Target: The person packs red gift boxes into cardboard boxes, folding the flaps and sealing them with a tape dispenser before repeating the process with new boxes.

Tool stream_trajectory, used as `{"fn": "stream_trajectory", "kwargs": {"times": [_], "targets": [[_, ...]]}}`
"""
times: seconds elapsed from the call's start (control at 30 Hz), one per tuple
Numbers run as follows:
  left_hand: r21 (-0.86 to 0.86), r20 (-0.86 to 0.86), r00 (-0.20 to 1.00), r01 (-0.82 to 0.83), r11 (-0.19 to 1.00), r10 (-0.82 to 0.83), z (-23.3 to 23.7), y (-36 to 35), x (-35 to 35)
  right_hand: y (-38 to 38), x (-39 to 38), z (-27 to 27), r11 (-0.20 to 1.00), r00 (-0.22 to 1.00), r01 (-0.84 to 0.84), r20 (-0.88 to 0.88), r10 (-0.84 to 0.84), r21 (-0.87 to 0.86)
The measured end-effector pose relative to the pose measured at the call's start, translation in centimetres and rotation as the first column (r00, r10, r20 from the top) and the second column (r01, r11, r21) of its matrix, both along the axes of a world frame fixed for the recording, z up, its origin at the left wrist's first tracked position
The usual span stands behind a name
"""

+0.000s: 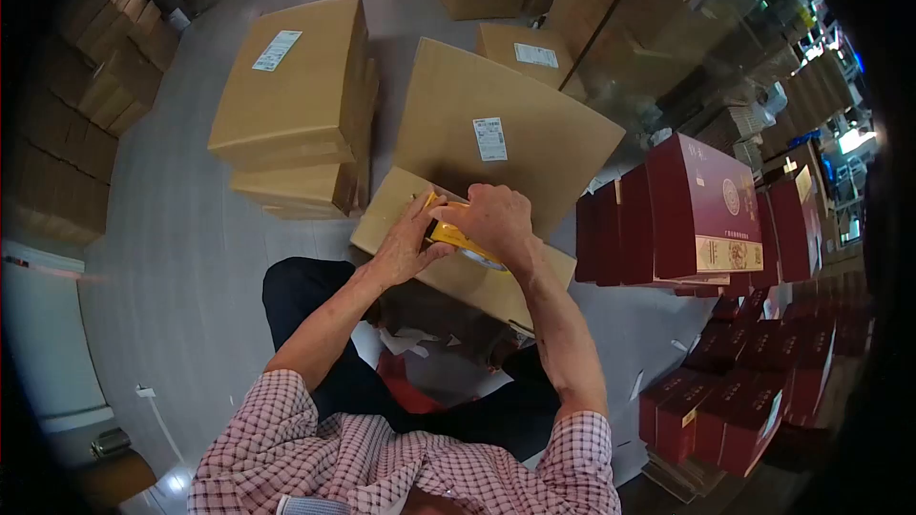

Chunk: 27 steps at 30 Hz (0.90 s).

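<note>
A yellow tape dispenser (468, 240) with a roll of tape lies low over a cardboard box (389, 205) in front of my knees. My right hand (493, 217) is closed around the dispenser from above. From the other side, my left hand (405, 244) has its fingers and thumb around the dispenser's front end. What its fingertips pinch is partly hidden. Behind my hands, a large carton (506, 95) with a white label (490, 139) leans up at a tilt, next to the box I work over.
Left of it stand stacked cartons (286, 86), the top one labelled. Dark red printed boxes (701, 205) are piled at the right, with more red boxes (730, 401) below. A glass panel (668, 38) rises behind. Paper scraps (405, 341) lie near my feet.
</note>
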State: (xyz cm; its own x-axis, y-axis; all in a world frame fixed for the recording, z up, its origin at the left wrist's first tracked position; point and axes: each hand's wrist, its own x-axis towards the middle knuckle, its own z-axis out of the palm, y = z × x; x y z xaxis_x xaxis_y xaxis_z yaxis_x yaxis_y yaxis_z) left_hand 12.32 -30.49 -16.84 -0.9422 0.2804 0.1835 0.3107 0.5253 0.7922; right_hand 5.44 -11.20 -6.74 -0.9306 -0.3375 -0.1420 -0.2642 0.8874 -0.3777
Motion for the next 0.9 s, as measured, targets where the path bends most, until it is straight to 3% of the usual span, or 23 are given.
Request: {"fn": "stream_trajectory", "kwargs": {"times": [0.07, 0.13, 0.17, 0.2, 0.23, 0.27, 0.3, 0.37, 0.4, 0.5, 0.57, 0.63, 0.7, 0.73, 0.77, 0.8, 0.87, 0.9], "targets": [[-0.046, -0.03, 0.998, -0.057, 0.997, 0.056, 0.0, 0.4, 0.4, 1.6, 1.3, 0.7, 0.996, 0.997, 0.072, -0.036, -0.074, -0.06], [0.004, -0.058, 0.997, -0.057, 0.998, 0.058, -0.4, 0.2, 0.5, 7.1, 3.2, -1.8, 0.917, 0.91, 0.24, -0.256, -0.327, -0.318], [0.017, -0.065, 0.995, -0.077, 0.997, 0.078, -0.9, 0.4, 0.5, 10.3, 4.4, -2.9, 0.82, 0.87, 0.363, -0.155, -0.469, -0.443], [0.011, -0.062, 0.995, -0.082, 0.997, 0.083, -1.1, 0.4, 0.3, 14.9, 5.9, -7.0, 0.76, 0.803, 0.479, -0.132, -0.581, -0.439], [0.004, -0.054, 0.995, -0.083, 0.997, 0.083, -1.2, 0.4, 0.5, 19.5, 7.9, -13.5, 0.598, 0.728, 0.533, -0.036, -0.685, -0.598], [-0.003, -0.046, 0.996, -0.081, 0.997, 0.081, -1.5, 0.5, 0.5, 20.4, 10.7, -13.4, 0.359, 0.661, 0.701, 0.373, -0.651, -0.617], [0.071, -0.13, 0.986, -0.093, 0.993, 0.102, -1.9, 0.7, 0.5, 20.3, 12.7, -13.1, 0.126, 0.494, 0.856, 0.722, -0.485, -0.501], [0.069, -0.182, 0.972, -0.138, 0.988, 0.149, -1.6, 0.9, 0.8, 19.1, 15.1, -13.5, 0.298, 0.551, 0.831, 0.769, -0.326, -0.469], [0.067, -0.216, 0.962, -0.155, 0.986, 0.166, -1.3, 0.9, 0.6, 19.4, 14.5, -13.5, 0.24, 0.614, 0.788, 0.755, -0.23, -0.567], [0.268, -0.175, 0.951, -0.203, 0.942, 0.255, -1.4, -0.7, -0.7, 15.2, 12.8, -5.7, 0.173, 0.796, 0.603, 0.601, -0.073, -0.778], [0.293, -0.071, 0.947, -0.281, 0.914, 0.314, -1.4, -2.0, -1.1, 10.7, 11.5, -0.1, 0.148, 0.785, 0.619, 0.617, -0.063, -0.772], [0.284, -0.002, 0.949, -0.3, 0.91, 0.314, -5.6, -3.0, -1.9, 7.3, 9.9, 1.9, 0.17, 0.756, 0.651, 0.651, -0.065, -0.739], [0.598, 0.447, 0.88, -0.426, 0.679, 0.158, -12.0, -3.1, -2.6, 2.4, 7.6, 1.7, 0.408, 0.71, 0.665, 0.7, -0.083, -0.626], [0.675, 0.559, 0.818, -0.542, 0.501, 0.132, -14.8, -2.9, -2.5, 0.0, 6.8, 0.5, 0.433, 0.704, 0.659, 0.707, -0.069, -0.615], [0.697, 0.661, 0.746, -0.65, 0.303, 0.077, -16.9, -2.8, -2.0, -2.0, 5.5, -0.7, 0.519, 0.672, 0.643, 0.74, -0.03, -0.563], [0.637, 0.743, 0.665, -0.738, 0.222, 0.079, -17.8, -2.8, -1.6, -3.7, 4.8, -2.1, 0.603, 0.629, 0.619, 0.778, 0.004, -0.503], [0.53, 0.847, 0.532, -0.844, 0.074, 0.003, -22.4, -4.2, -1.6, -7.1, 4.8, -6.9, 0.446, 0.734, 0.539, 0.658, 0.166, -0.714], [0.489, 0.871, 0.487, -0.872, 0.012, -0.068, -26.7, -5.1, -1.8, -8.3, 4.5, -9.4, 0.518, 0.732, 0.523, 0.668, 0.134, -0.677]]}}
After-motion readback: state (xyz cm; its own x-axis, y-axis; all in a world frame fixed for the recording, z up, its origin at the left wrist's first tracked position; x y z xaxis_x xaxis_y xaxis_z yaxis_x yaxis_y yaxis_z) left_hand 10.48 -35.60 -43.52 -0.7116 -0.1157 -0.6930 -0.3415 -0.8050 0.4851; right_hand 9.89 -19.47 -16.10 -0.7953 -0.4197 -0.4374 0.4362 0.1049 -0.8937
